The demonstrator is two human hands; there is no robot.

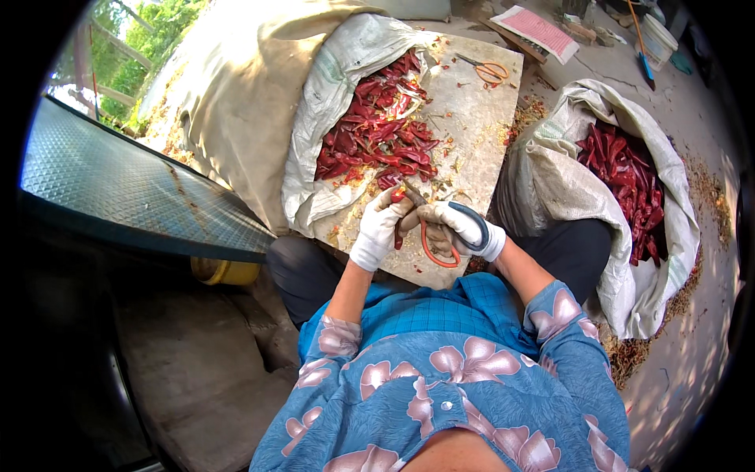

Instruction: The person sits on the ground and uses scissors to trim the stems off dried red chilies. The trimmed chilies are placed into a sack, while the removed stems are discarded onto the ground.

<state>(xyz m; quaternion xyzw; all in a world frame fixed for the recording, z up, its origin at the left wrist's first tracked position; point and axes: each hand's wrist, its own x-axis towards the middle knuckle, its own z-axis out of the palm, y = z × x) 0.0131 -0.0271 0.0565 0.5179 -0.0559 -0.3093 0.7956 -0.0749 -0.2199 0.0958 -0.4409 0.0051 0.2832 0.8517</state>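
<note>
My left hand, in a white glove, is closed around a dried red chili pepper. Beside it my right hand, gloved with dirty fingertips, grips a pair of scissors with orange and dark handle loops. The scissor blades point up toward the chili in my left hand; whether they touch it I cannot tell. Just beyond both hands, a heap of dried red chilies spills from the mouth of a white woven sack onto a pale board.
A second pair of scissors with orange handles lies at the board's far end. To my right stands an open woven sack of red chilies. A blue textured panel rises at left. Farther off are a white bucket and a blue-ended stick.
</note>
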